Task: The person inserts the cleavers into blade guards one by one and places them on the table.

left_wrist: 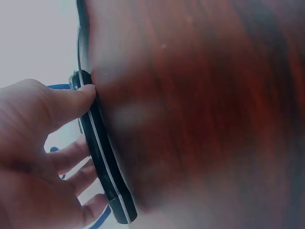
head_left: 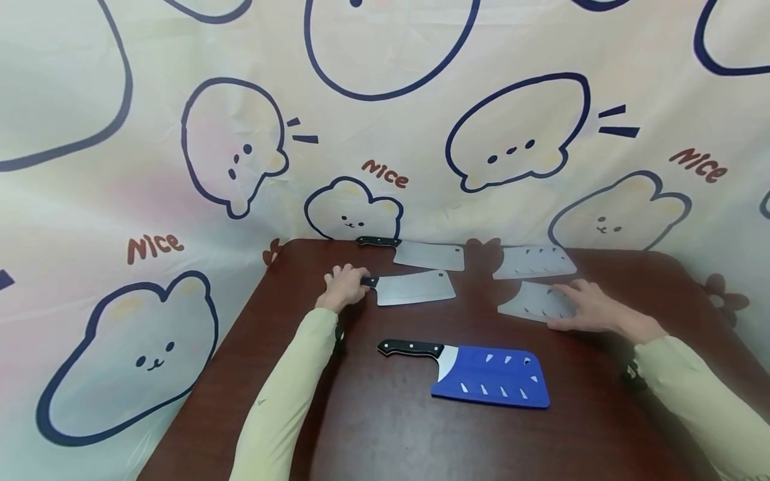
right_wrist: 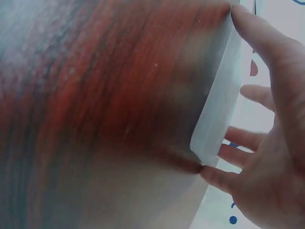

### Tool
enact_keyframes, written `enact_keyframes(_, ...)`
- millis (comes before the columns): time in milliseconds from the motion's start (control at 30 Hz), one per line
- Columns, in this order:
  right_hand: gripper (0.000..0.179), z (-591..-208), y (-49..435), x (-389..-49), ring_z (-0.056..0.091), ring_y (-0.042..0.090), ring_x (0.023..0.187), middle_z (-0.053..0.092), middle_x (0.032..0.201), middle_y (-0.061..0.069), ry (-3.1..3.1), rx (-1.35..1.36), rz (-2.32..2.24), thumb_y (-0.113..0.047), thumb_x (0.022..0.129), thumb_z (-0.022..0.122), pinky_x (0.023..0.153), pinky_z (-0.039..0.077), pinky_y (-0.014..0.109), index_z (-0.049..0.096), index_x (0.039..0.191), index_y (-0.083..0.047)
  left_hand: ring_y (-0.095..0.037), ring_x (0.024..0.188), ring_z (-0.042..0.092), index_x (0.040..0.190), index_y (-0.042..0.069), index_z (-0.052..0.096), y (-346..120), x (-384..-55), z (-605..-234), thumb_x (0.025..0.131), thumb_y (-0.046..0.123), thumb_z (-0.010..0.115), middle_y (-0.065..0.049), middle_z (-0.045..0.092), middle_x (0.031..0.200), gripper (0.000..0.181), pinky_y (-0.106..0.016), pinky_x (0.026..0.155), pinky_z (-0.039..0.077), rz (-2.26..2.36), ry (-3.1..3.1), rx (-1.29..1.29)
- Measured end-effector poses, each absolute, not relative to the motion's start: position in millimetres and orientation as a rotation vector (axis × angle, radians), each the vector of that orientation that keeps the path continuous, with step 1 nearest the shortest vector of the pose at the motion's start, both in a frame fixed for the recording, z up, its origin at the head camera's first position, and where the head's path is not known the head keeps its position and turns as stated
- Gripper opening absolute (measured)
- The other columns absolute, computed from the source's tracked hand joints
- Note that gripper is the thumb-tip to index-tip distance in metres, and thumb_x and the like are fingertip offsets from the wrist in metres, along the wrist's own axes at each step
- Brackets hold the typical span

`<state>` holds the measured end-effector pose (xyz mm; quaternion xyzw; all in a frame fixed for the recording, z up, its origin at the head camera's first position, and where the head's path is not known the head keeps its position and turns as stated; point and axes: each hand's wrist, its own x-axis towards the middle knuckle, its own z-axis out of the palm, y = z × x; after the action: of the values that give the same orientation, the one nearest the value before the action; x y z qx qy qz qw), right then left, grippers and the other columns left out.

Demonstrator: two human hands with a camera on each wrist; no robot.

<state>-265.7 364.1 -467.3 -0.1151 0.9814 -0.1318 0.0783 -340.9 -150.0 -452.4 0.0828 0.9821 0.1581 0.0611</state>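
Cartoon-printed cloth backs the table in the head view. Left hand holds the nearer bare cleaver by its handle, blade right of the fingers; the farther bare cleaver lies beyond them. Right hand, fingers spread, grips a translucent cover; a second cover lies just beyond. Blue-covered cleaver lies nearer the person than both hands' fingers. Left wrist view: thumb against the handle. Right wrist view: thumb and fingers at the translucent cover's edge.

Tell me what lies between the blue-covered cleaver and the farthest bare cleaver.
Another bare cleaver, held at its handle by the left hand, as the head view shows.
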Motion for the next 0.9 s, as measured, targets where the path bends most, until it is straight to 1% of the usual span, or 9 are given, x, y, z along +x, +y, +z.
enact_keyframes(67, 0.100, -469, 365, -266, 0.029, 0.055, 0.130, 0.029, 0.147, 0.036, 2.924, -0.368, -0.407, -0.070, 0.074, 0.070, 0.098, 0.033, 0.074, 0.042, 0.145, -0.005, -0.034, 0.114, 0.038, 0.124, 0.019, 0.065, -151, -340, -454, 0.095, 0.023, 0.063, -0.013, 0.055, 0.120, 0.029, -0.056, 0.099, 0.029, 0.489, 2.959, 0.251)
enact_keyframes(133, 0.099, -470, 365, -266, 0.029, 0.055, 0.133, 0.031, 0.149, 0.034, 2.928, -0.391, -0.404, -0.070, 0.075, 0.069, 0.100, 0.031, 0.074, 0.042, 0.146, -0.006, -0.033, 0.113, 0.040, 0.124, 0.019, 0.065, -151, -340, -455, 0.096, 0.024, 0.063, -0.012, 0.055, 0.119, 0.029, -0.055, 0.098, 0.031, 0.491, 2.948, 0.266)
enact_keyframes(200, 0.098, -471, 366, -265, 0.032, 0.052, 0.131, 0.035, 0.148, 0.032, 2.945, -0.390, -0.394, -0.071, 0.075, 0.068, 0.099, 0.033, 0.072, 0.044, 0.145, -0.008, -0.032, 0.114, 0.041, 0.124, 0.018, 0.064, -150, -341, -455, 0.096, 0.024, 0.063, -0.012, 0.055, 0.120, 0.029, -0.054, 0.097, 0.032, 0.503, 2.936, 0.293)
enact_keyframes(300, 0.096, -471, 367, -263, 0.038, 0.048, 0.126, 0.043, 0.142, 0.028, 2.976, -0.389, -0.373, -0.072, 0.074, 0.068, 0.095, 0.039, 0.069, 0.047, 0.143, -0.008, -0.033, 0.115, 0.042, 0.127, 0.018, 0.062, -149, -341, -454, 0.097, 0.025, 0.061, -0.012, 0.055, 0.122, 0.030, -0.054, 0.098, 0.033, 0.513, 2.916, 0.338)
enact_keyframes(400, 0.095, -471, 367, -261, 0.040, 0.045, 0.122, 0.047, 0.138, 0.026, 2.996, -0.394, -0.369, -0.072, 0.073, 0.069, 0.091, 0.042, 0.065, 0.050, 0.142, -0.009, -0.031, 0.115, 0.043, 0.129, 0.017, 0.060, -148, -338, -455, 0.099, 0.026, 0.058, -0.011, 0.055, 0.122, 0.031, -0.054, 0.099, 0.033, 0.537, 2.880, 0.367)
enact_keyframes(500, 0.095, -473, 365, -259, 0.040, 0.043, 0.120, 0.047, 0.137, 0.026, 3.018, -0.411, -0.356, -0.073, 0.072, 0.069, 0.090, 0.043, 0.063, 0.052, 0.141, -0.010, -0.029, 0.113, 0.045, 0.129, 0.017, 0.058, -149, -334, -457, 0.100, 0.027, 0.057, -0.010, 0.057, 0.121, 0.031, -0.051, 0.097, 0.034, 0.589, 2.856, 0.393)
enact_keyframes(700, 0.094, -478, 362, -251, 0.040, 0.042, 0.118, 0.047, 0.136, 0.027, 3.074, -0.485, -0.379, -0.074, 0.072, 0.068, 0.088, 0.044, 0.061, 0.053, 0.140, -0.011, -0.026, 0.110, 0.054, 0.127, 0.016, 0.058, -148, -325, -452, 0.099, 0.026, 0.058, -0.008, 0.064, 0.121, 0.030, -0.047, 0.095, 0.033, 0.691, 2.865, 0.426)
enact_keyframes(900, 0.089, -473, 356, -246, 0.038, 0.038, 0.120, 0.048, 0.136, 0.021, 3.141, -0.612, -0.386, -0.071, 0.072, 0.071, 0.091, 0.042, 0.059, 0.054, 0.138, -0.014, -0.025, 0.109, 0.055, 0.130, 0.017, 0.056, -148, -319, -444, 0.099, 0.026, 0.058, -0.007, 0.065, 0.121, 0.032, -0.046, 0.095, 0.032, 0.719, 2.897, 0.456)
